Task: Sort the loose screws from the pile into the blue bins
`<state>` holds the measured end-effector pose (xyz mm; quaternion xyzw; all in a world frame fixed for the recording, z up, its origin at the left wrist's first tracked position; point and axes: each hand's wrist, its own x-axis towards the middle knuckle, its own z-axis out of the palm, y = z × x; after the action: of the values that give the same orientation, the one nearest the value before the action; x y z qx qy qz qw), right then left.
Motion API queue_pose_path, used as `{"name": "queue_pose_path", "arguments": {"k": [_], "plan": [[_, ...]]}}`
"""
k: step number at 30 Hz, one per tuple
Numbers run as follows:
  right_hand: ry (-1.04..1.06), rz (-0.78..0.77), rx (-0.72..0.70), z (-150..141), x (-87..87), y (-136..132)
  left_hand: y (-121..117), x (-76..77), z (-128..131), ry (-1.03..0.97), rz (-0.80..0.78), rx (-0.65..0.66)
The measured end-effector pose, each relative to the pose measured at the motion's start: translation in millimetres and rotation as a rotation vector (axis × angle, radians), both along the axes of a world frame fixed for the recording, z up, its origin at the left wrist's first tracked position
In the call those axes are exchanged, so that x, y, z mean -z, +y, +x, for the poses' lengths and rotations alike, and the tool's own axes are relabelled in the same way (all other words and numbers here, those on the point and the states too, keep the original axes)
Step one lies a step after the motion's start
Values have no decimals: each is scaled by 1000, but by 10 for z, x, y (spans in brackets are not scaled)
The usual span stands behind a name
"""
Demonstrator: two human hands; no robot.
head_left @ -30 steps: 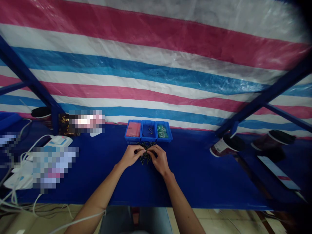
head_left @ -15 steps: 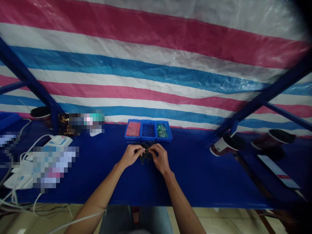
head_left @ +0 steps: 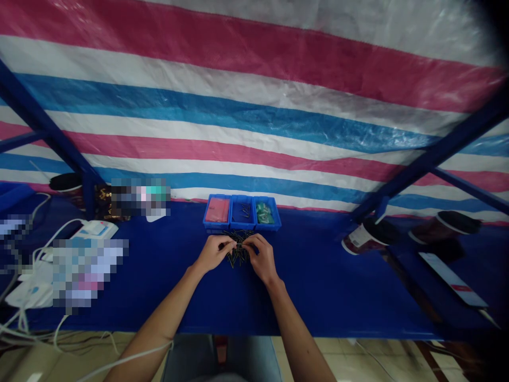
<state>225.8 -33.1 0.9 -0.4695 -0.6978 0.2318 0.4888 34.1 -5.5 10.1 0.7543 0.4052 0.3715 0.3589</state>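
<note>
Over a pile of thin, dark, screw-like pieces point(head_left: 237, 258), my left hand point(head_left: 214, 252) and my right hand point(head_left: 260, 257) face each other with fingertips pinched. A small thin screw-like piece point(head_left: 239, 244) spans the gap between them, one end in each pinch. Its details are too small to make out. Just beyond the pile stand three joined blue bins. The left bin point(head_left: 205, 218) holds pink sheets or packets, the middle bin point(head_left: 241, 225) a few dark thin pieces, and the right bin point(head_left: 277, 218) green packets.
The blue table point(head_left: 318, 286) carries a white power strip point(head_left: 35, 294) with tangled cables at left. Lidded cups point(head_left: 360, 239) and a phone point(head_left: 453, 278) are at right. Blue frame bars point(head_left: 401, 170) and a striped tarp point(head_left: 254, 154) stand behind.
Both hands stay almost still over the pile, still pinching the small piece. The view has shifted very slightly.
</note>
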Motion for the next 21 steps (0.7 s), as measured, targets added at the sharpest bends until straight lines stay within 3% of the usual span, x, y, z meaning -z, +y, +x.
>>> {"name": "queue_pose_path", "arguments": {"k": [21], "plan": [[-2, -9, -20, -23, 7, -13, 5, 17, 8, -3, 6, -8]]}}
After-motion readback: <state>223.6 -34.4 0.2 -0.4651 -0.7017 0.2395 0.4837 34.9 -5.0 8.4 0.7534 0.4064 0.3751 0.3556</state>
